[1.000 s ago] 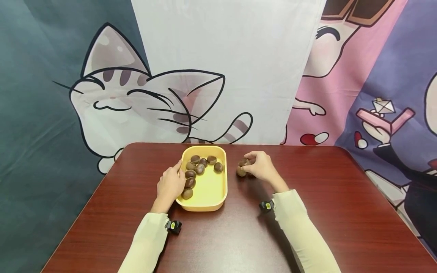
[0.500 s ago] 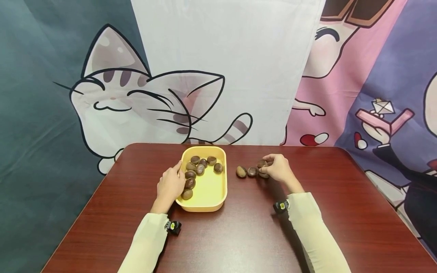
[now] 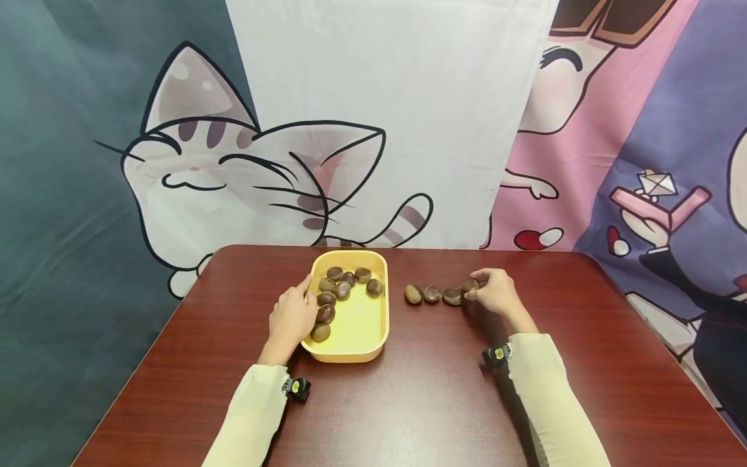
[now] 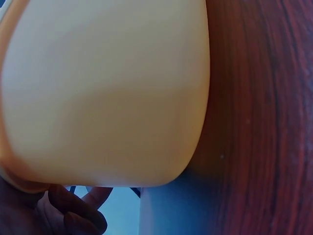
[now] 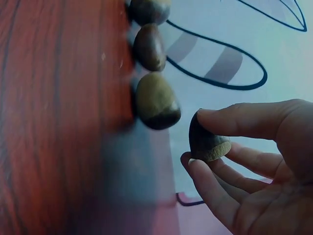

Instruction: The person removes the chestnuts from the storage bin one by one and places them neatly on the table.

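In the head view, my left hand [image 3: 293, 314] grips the left rim of a yellow plastic tub [image 3: 356, 353]. The left wrist view shows the tub's outer wall [image 4: 107, 98] close up, with fingers [image 4: 76, 208] curled at its rim. Several brown chestnuts [image 3: 342, 290] lie inside, mostly along the left side and far end. To the tub's right, my right hand [image 3: 497, 292] pinches a chestnut [image 5: 208, 139] between thumb and fingertips, slightly above the table. Beside it, three chestnuts stand in a row on the table: a left one [image 3: 413, 294], a middle one [image 3: 432, 294] and a right one [image 3: 452, 296].
A dark red wooden table [image 3: 397, 402] with rounded far corners carries everything. Behind its far edge hangs a cloth backdrop [image 3: 397, 78] printed with a cartoon cat and figures. Small wrist cameras sit on both sleeves, the right one [image 3: 497, 355] close to the tabletop.
My right hand has moved rightward with the pinched chestnut, past the row on the table, and the row is now in plain sight. The left hand and the tub have stayed put.
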